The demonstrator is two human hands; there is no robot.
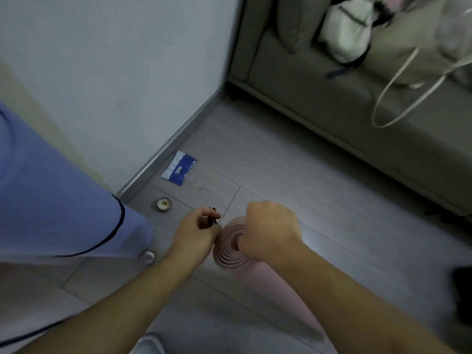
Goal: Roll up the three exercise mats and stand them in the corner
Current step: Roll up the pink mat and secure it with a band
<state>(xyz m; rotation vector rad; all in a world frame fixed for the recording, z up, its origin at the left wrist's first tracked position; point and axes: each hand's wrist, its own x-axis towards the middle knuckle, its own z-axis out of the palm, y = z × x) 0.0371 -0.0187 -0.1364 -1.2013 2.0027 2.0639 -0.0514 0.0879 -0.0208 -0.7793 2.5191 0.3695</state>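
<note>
On the floor, both hands grip the rolled pink mat (231,254) (left hand (196,233), right hand (270,228)).

One pink mat (231,254) is seen, rolled up, spiral end facing the camera with loose concentric layers showing. It is stood roughly upright or steeply tilted on the grey floor (319,200), its body running down toward lower right. It is placed near the wall, between the two hands. Other mats cannot be seen.
</note>
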